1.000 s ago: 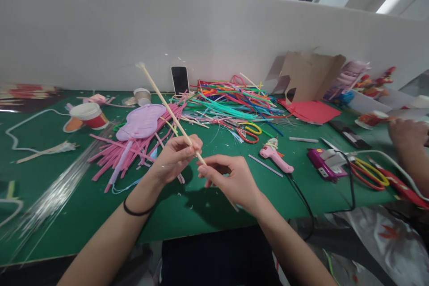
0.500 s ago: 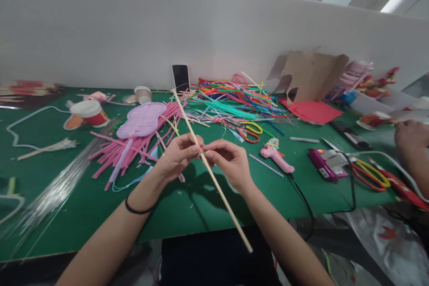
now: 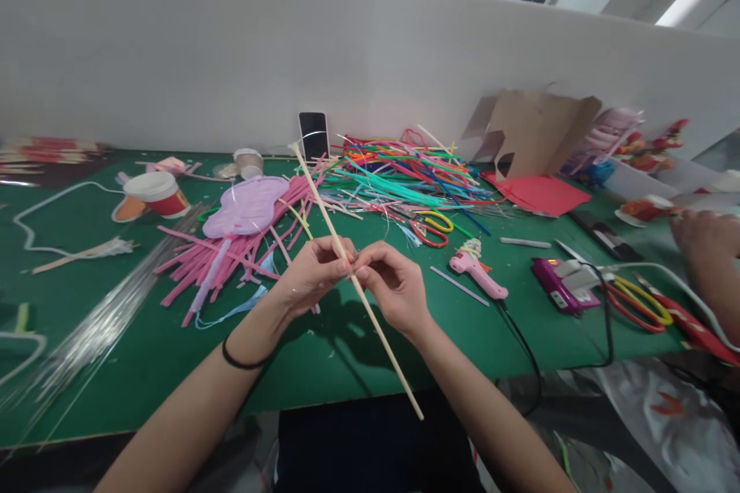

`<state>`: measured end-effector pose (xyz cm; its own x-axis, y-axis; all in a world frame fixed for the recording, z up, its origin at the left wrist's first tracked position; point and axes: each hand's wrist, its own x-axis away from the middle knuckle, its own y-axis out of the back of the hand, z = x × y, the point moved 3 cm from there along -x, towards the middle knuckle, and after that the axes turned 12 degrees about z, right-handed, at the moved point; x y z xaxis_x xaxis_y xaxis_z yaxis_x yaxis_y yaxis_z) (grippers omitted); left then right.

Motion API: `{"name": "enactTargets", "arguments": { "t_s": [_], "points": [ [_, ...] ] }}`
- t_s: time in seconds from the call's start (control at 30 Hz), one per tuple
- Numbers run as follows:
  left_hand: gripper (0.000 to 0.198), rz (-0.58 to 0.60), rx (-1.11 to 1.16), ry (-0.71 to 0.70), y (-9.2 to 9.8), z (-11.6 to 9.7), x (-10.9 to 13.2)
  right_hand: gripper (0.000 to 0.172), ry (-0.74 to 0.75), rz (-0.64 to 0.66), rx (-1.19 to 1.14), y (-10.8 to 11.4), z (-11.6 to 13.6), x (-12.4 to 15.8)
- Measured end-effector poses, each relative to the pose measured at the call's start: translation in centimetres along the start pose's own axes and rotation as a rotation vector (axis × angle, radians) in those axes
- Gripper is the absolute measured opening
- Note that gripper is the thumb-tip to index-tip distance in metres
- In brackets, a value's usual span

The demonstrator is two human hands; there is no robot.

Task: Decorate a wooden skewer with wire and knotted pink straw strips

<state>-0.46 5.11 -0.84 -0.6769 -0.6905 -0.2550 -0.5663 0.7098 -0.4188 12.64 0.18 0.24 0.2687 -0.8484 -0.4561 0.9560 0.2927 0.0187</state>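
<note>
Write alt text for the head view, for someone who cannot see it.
The left hand and right hand pinch a thin pale stick at its middle, above a green table; it slants from far left to near right. Behind lie pink strips, coloured strips and a pink glue gun; another person's hand shows at the right edge.

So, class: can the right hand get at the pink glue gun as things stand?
Probably yes, once it lets go: the right hand pinches the thin stick with the left hand, and only green table and one small strip separate it from the pink glue gun.
</note>
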Motion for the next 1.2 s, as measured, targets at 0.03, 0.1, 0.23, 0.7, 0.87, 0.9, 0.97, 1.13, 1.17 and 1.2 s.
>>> {"name": "enactTargets", "arguments": {
  "t_s": [0.03,0.1,0.23,0.7,0.87,0.9,0.97,1.13,1.17,1.2],
  "points": [
    [0.026,0.003,0.003,-0.006,0.0,0.0,0.0,0.018,0.012,-0.004,0.018,-0.1,0.0,0.0],
    [0.025,0.009,0.010,-0.017,-0.1,0.1,0.0,0.017,0.053,-0.012,0.050,-0.2,0.0,0.0],
    [0.022,0.027,0.019,-0.047,-0.2,0.0,-0.1,0.012,0.100,-0.041,0.021,-0.1,0.0,0.0],
    [0.020,0.056,-0.102,-0.032,0.7,-0.5,0.1,0.021,-0.191,0.003,-0.233,0.8,-0.6,1.0],
    [0.018,0.053,-0.233,-0.049,0.7,-1.0,0.0,0.026,-0.344,0.027,-0.079,1.2,0.4,1.0],
    [0.018,0.054,-0.256,-0.052,0.7,-1.1,0.0,0.029,-0.384,0.031,-0.055,1.2,0.6,1.0],
    [0.016,0.050,-0.297,-0.060,0.8,-1.2,0.0,0.033,-0.460,0.041,-0.040,1.3,0.8,1.1],
    [0.008,0.058,-0.377,-0.053,0.8,-1.4,0.2,0.035,-0.530,0.035,-0.057,1.4,0.9,1.2],
    [0.008,0.058,-0.376,-0.049,0.7,-1.4,0.2,0.036,-0.537,0.022,-0.057,1.5,0.8,1.1],
    [0.008,0.053,-0.370,-0.047,0.7,-1.4,0.1,0.036,-0.545,0.009,-0.061,1.5,0.8,1.1]
  ]
}}
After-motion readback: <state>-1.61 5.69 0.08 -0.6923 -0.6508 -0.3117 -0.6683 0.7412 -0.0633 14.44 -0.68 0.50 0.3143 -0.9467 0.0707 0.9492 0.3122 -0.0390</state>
